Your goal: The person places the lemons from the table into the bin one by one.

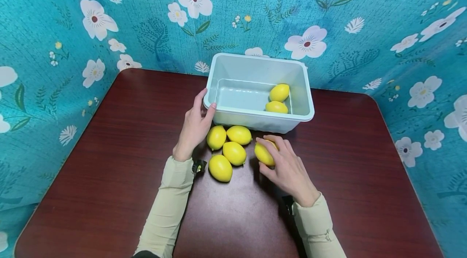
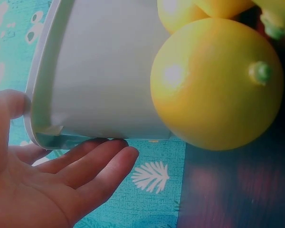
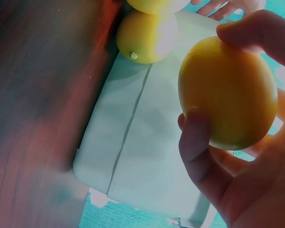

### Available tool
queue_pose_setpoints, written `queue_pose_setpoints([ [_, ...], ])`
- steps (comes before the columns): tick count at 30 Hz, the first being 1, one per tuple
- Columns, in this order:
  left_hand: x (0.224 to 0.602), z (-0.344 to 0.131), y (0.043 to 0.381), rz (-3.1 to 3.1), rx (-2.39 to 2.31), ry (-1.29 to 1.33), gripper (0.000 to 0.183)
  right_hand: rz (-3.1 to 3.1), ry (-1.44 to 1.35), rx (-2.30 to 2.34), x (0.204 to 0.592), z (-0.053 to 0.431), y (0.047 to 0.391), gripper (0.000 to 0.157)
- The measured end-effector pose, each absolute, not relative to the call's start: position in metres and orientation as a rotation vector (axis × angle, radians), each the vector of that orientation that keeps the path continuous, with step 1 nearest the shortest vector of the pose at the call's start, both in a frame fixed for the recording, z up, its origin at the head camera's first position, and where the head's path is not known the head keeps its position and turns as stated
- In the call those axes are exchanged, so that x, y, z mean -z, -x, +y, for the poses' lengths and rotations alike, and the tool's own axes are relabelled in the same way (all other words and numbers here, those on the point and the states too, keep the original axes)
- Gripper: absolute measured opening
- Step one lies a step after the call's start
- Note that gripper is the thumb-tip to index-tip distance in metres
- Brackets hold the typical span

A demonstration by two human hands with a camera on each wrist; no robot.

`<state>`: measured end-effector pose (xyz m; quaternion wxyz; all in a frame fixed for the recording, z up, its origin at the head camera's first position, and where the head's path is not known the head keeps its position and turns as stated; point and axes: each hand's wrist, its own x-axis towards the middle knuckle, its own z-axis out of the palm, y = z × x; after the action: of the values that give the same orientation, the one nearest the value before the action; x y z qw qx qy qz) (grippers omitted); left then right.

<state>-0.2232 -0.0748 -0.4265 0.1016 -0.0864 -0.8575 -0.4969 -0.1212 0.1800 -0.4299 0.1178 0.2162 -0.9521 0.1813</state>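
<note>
My right hand (image 1: 290, 168) grips a yellow lemon (image 3: 228, 92) between thumb and fingers. In the head view this lemon stands just in front of the bin's front wall. With my left hand (image 1: 195, 128) I hold the left front corner of a pale blue plastic bin (image 1: 255, 117), thumb on the rim and fingers along the outer side. Two lemons, an upper one (image 1: 279, 93) and a lower one (image 1: 276, 107), lie inside at the bin's right end. Between my hands, several loose lemons (image 1: 234, 153) lie clustered on the table before the bin.
The dark reddish-brown table (image 1: 120, 160) has rounded corners. A teal cloth (image 1: 153, 22) printed with white flowers hangs behind and at both sides, and the bin's back edge stands close to it. Beside the left wrist, a lemon (image 1: 220, 168) lies nearest the front.
</note>
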Motion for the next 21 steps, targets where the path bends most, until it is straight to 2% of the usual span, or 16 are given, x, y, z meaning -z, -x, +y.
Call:
queue_pose_setpoints([
  [21, 0.4275, -0.0741, 0.2239, -2.518, 1.494, 0.271, 0.059, -2.703, -0.660, -0.523, 0.4239, 0.1792, 0.1235, 0.052],
])
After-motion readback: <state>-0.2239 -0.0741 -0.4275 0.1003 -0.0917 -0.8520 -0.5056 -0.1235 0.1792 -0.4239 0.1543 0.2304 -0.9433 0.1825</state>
